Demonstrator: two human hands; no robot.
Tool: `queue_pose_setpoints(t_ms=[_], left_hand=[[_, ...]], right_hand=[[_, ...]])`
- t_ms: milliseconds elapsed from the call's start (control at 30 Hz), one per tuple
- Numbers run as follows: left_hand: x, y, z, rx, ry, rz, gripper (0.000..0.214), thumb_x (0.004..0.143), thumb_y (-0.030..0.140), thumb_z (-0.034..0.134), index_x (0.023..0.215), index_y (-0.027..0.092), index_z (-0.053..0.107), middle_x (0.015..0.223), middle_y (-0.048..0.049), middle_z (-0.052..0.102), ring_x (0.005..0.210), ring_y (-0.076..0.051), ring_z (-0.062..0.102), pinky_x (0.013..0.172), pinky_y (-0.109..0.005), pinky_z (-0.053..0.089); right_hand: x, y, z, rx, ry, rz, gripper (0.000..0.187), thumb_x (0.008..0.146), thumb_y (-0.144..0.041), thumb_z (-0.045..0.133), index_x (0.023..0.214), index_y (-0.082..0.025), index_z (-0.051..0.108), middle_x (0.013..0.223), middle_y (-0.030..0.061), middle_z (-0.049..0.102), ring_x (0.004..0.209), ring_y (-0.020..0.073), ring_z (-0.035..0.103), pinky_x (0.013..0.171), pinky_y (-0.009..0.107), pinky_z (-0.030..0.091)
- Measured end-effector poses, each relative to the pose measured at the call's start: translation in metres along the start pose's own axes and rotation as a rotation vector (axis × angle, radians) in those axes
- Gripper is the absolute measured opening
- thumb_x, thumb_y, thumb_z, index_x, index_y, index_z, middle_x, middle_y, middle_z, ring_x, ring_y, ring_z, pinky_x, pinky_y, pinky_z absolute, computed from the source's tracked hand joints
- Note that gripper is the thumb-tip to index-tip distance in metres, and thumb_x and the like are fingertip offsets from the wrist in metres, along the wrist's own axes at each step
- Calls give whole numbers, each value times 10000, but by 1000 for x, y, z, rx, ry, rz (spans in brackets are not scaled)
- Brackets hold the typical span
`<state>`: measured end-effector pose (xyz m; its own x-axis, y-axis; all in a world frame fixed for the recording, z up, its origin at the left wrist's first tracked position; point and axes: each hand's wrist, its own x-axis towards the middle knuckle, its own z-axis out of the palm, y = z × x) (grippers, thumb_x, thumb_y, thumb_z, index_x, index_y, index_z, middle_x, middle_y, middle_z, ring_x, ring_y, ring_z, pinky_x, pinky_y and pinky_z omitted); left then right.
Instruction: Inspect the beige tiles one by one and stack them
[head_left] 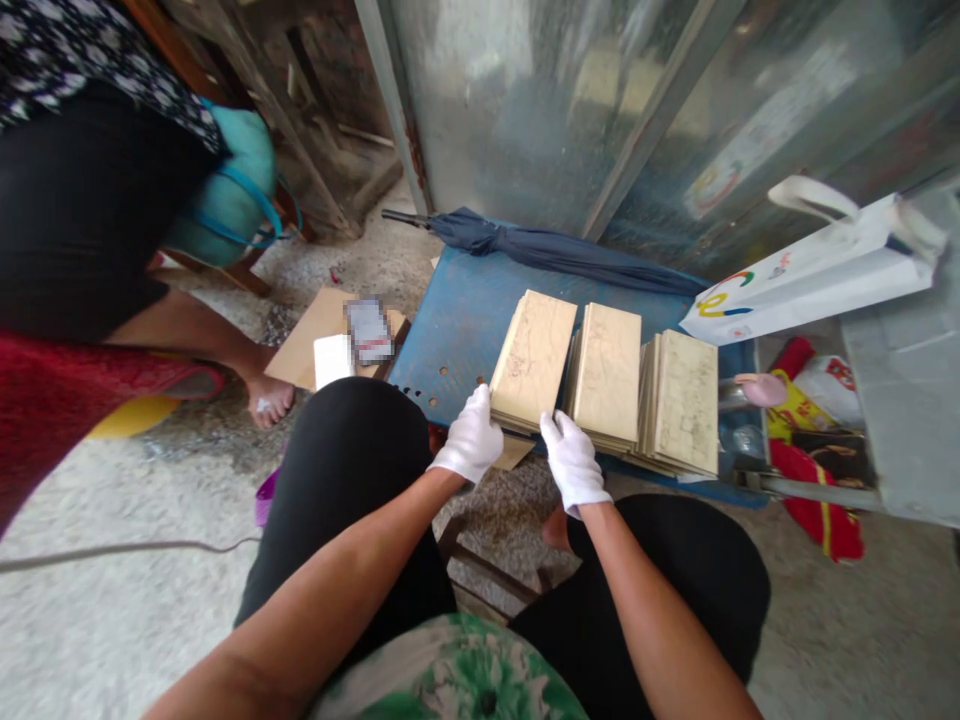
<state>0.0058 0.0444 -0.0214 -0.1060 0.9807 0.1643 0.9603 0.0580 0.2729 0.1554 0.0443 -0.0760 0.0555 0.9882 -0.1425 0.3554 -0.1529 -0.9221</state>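
Three stacks of thin, pale wooden boards lie side by side on a low blue surface (457, 300). Both of my hands wear white gloves and are at the near end of the left stack of wooden boards (532, 355). My left hand (472, 440) grips its near left corner, the fingers partly hidden. At the near right corner, my right hand (571, 460) has its fingers pressed to the boards, in front of the middle stack (606, 370). The right stack (686, 400) is less even, with board edges fanned out on its left side.
A folded dark umbrella (562, 250) lies along the back edge. At the right stand a white paper bag (810, 270) and an open drawer with red and yellow items. Cardboard (304, 340) with a phone-like item lies left, near a seated person's foot (270, 398).
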Motion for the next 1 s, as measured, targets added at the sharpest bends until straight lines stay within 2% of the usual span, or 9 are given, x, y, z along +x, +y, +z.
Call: queue_pose_setpoints(t_ms=[167,333,433,533,700,833,900,1000], left_hand=[[1,-5,9,-9,-22,22,672,797,181,540,1430,118,324,1414,-169,480,1317,-233,463,1074,-285,383],[-4,-3,10,-24,-88,-13,869,788,244,582,1503,64,123,1525,-214,305,1409,-258,322,1119,-295,319],[-7,1,7,-54,-161,-72,901,799,281,581,1508,47,78,1498,-233,348,1384,-268,368,1094,-302,349],[-11,6,2,-61,-177,-96,918,797,311,588,1501,28,71,1455,-243,409,1357,-267,411,1080,-300,357],[-18,16,-9,-49,-222,-145,905,786,362,585,1496,63,112,1475,-249,358,1270,-297,508,998,-317,423],[-29,21,-18,-114,-273,-188,878,778,392,607,1463,38,187,1359,-249,499,1184,-309,575,930,-333,462],[-39,19,-23,-185,-275,-213,785,773,381,623,1413,54,307,1247,-208,607,1110,-272,625,881,-298,481],[-52,12,-32,-241,-288,-180,471,783,336,602,1205,129,577,1109,-131,699,1005,-225,670,813,-248,487]], right_hand=[[4,3,10,-86,0,-28,630,936,-575,391,1369,-129,491,1372,148,526,1297,235,469,1041,271,358],[3,6,15,-123,26,-64,669,929,-601,382,1373,-112,481,1326,165,561,1270,240,498,1012,271,385],[2,3,13,-148,19,-53,665,930,-600,384,1366,-108,488,1311,173,571,1251,242,518,1002,276,390],[0,1,11,-173,13,-48,650,929,-606,379,1341,-123,514,1282,172,593,1228,245,538,983,281,401],[-4,-1,8,-185,12,-55,580,927,-578,410,1265,-136,575,1244,166,619,1195,253,560,968,289,408],[-15,0,7,-115,-41,-73,473,934,-545,415,1131,-179,642,1165,127,667,1128,233,597,927,274,416],[-23,3,6,-82,-71,-94,458,930,-554,412,1040,-190,667,1097,108,692,1080,224,615,885,265,420],[-36,11,3,-76,-126,-89,483,912,-592,413,879,-193,681,937,91,712,939,211,642,783,261,418]])
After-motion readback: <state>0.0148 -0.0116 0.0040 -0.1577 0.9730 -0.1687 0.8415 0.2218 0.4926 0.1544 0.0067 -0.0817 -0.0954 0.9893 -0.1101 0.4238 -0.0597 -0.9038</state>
